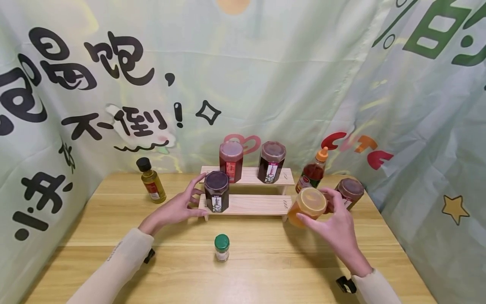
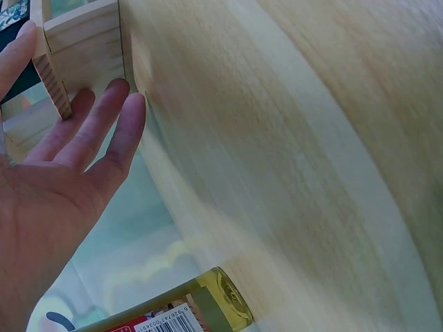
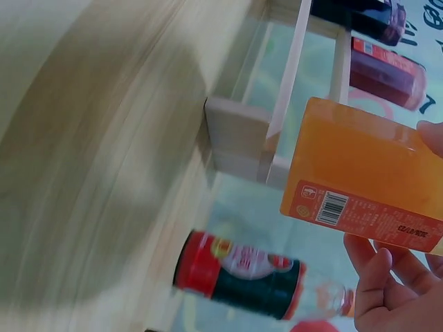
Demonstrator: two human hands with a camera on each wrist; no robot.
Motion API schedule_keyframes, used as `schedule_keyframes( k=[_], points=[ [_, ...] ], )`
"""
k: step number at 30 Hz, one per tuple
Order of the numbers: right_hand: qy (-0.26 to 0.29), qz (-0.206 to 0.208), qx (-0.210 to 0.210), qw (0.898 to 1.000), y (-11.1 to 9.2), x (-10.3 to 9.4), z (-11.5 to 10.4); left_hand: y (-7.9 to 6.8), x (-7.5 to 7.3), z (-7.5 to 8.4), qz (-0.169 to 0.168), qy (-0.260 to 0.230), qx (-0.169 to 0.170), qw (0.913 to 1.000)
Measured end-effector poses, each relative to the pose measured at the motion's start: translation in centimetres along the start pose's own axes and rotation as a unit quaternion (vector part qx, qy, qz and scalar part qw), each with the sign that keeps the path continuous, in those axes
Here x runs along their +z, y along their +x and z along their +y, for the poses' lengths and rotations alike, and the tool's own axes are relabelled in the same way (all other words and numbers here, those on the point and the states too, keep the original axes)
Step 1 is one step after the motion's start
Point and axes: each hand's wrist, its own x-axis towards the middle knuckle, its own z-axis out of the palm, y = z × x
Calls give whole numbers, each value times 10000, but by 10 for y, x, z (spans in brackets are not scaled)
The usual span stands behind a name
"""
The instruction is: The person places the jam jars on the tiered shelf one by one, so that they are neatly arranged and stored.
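Note:
My right hand (image 1: 336, 228) grips an orange jar (image 1: 306, 207) by its sides, raised off the table near the right end of the wooden two-step rack (image 1: 258, 204). An orange label with a barcode shows on this jar (image 3: 367, 180) in the right wrist view. On the left, my left hand (image 1: 178, 209) is spread around the left end of the rack, beside a dark jar (image 1: 217, 196) on the lower step. Its fingers look loosely extended in the left wrist view; firm contact with the jar cannot be made out.
A red jar (image 1: 230, 164) and another dark jar (image 1: 271, 164) stand on the upper step. Right of the rack are a red sauce bottle (image 1: 312, 173) and a dark-red jar (image 1: 350, 192). An oil bottle (image 1: 152, 183) stands left, a green-capped shaker (image 1: 222, 249) in front.

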Motion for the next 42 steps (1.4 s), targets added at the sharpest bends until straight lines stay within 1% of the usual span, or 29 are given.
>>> schedule_keyframes(
  k=[5,12,18,24,31,36,42],
  points=[
    [154,-158,-4,9998,6,16,-6,1,0,1,-5,22,3,10000],
    [495,-382,27,9980,14,39,-19,3,-1,1,-9,53,-21,10000],
    [831,-758,155,9935,21,55,-31,4,0,1,-30,90,-19,10000],
    [1140,-906,25,9893,29,68,-43,3,-1,2,-15,117,-46,9999],
    [1174,-1081,-91,9871,35,82,-51,3,-1,2,-17,118,-6,9999],
    [1224,-1222,-68,9849,37,90,-55,3,-1,2,-3,126,-22,9999],
    [1262,-1287,0,9836,39,97,-59,1,0,1,9,105,-53,9999]
  ],
)
